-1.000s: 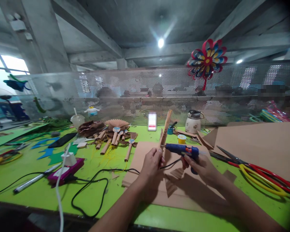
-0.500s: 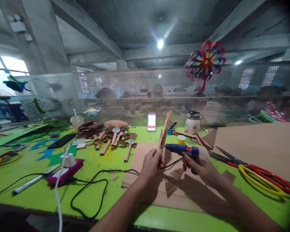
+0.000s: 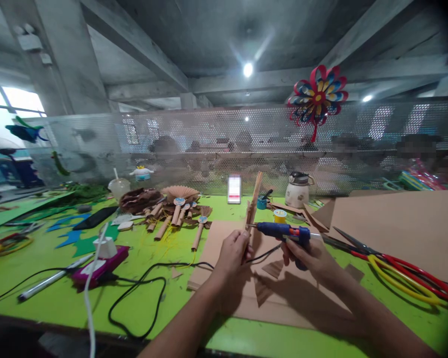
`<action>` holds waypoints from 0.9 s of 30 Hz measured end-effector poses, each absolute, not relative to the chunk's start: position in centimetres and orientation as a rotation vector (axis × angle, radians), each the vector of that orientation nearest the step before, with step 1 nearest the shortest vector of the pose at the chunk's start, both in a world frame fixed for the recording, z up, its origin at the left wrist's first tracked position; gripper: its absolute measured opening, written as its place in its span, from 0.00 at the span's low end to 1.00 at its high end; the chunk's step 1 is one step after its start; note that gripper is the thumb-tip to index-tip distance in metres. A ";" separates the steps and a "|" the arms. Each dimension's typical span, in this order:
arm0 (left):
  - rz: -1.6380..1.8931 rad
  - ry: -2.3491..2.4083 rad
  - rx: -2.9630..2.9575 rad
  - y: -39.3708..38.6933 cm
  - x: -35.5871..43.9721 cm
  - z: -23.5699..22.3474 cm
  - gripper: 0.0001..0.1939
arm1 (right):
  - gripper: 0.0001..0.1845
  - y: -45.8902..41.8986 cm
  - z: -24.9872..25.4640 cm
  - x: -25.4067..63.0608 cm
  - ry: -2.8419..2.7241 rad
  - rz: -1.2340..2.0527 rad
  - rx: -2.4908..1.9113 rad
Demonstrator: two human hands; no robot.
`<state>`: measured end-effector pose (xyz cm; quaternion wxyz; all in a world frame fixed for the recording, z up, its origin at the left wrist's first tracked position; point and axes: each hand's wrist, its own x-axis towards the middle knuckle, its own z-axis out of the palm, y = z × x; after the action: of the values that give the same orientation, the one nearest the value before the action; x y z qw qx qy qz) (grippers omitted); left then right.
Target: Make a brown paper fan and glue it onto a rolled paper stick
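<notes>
My left hand (image 3: 234,252) is closed around the lower end of a folded brown paper fan (image 3: 254,199), which stands nearly upright and edge-on. In my right hand (image 3: 305,254) is a blue hot glue gun (image 3: 280,229), its fingers wrapped round the grip. The metal nozzle points left and meets the fan just above my left fingers; whether it touches I cannot tell. Under both hands lies a stack of brown paper (image 3: 224,298), with small paper scraps (image 3: 262,291) on it. A black cord trails from behind my left hand across the green table.
Finished paper fans (image 3: 179,204) with rolled handles lie at the left. Nearby are a purple power strip (image 3: 100,268), a black phone (image 3: 96,218) and a marker (image 3: 45,283). To the right are large scissors (image 3: 399,273), a yellow thread spool (image 3: 280,216) and a flask (image 3: 297,190).
The paper fan has tilted slightly in my left hand, its top shifting a little left. The glue gun's nozzle stays by the fan's lower part.
</notes>
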<state>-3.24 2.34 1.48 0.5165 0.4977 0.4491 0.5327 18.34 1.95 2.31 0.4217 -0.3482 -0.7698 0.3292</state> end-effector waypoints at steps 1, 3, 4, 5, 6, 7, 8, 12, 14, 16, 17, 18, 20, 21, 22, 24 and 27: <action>1.277 1.077 1.202 2.3 -3.2 1.5 0.18 | 0.24 1.9 2.4 18.3 -1.928 0.841 -0.871; 1.264 1.058 1.225 2.2 -3.1 1.6 0.18 | 0.24 1.9 2.5 18.1 -1.921 0.864 -0.889; 1.255 1.045 1.235 2.1 -3.0 1.6 0.17 | 0.24 1.9 2.5 18.0 -1.911 0.871 -0.898; 1.244 1.038 1.239 2.0 -3.0 1.6 0.17 | 0.24 1.9 2.5 18.0 -1.901 0.874 -0.903; 1.232 1.038 1.238 1.9 -2.9 1.7 0.17 | 0.23 1.9 2.5 18.0 -1.897 0.877 -0.904; 1.225 1.040 1.239 1.8 -2.9 1.7 0.17 | 0.23 1.9 2.4 18.1 -1.899 0.879 -0.904; 1.223 1.041 1.243 1.8 -2.9 1.7 0.17 | 0.23 1.9 2.4 18.1 -1.903 0.879 -0.904; 1.222 1.021 1.288 1.5 -3.0 1.8 0.16 | 0.23 2.0 2.2 18.4 -1.932 0.883 -0.901; 1.214 1.007 1.267 1.5 -3.1 1.9 0.16 | 0.24 2.0 2.1 18.4 -1.939 0.877 -0.888; 1.214 0.988 1.206 1.4 -3.1 1.9 0.16 | 0.24 2.0 2.2 18.3 -1.953 0.869 -0.882; 1.216 0.977 1.174 1.3 -3.1 2.0 0.15 | 0.24 1.9 2.3 18.3 -1.959 0.864 -0.882; 1.220 0.968 1.145 1.2 -3.1 2.0 0.15 | 0.24 1.8 2.4 18.3 -1.966 0.858 -0.882; 1.231 0.957 1.104 1.0 -3.0 2.2 0.15 | 0.25 1.7 2.6 18.2 -1.975 0.848 -0.883; 1.235 0.953 1.089 1.0 -3.0 2.3 0.14 | 0.25 1.6 2.7 18.2 -1.977 0.847 -0.885; 1.242 0.950 1.078 0.9 -3.0 2.4 0.14 | 0.25 1.6 2.7 18.1 -1.980 0.852 -0.888; 1.256 0.942 1.065 0.9 -3.0 2.6 0.13 | 0.25 1.6 2.6 18.1 -1.974 0.880 -0.895; 1.275 0.936 1.077 1.2 -3.0 2.5 0.13 | 0.24 1.7 2.3 18.1 -1.931 0.933 -0.897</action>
<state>-3.04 1.16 2.45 0.5763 0.4600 0.3998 0.5445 18.09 1.68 2.33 0.3974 -0.3542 -0.7622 0.3683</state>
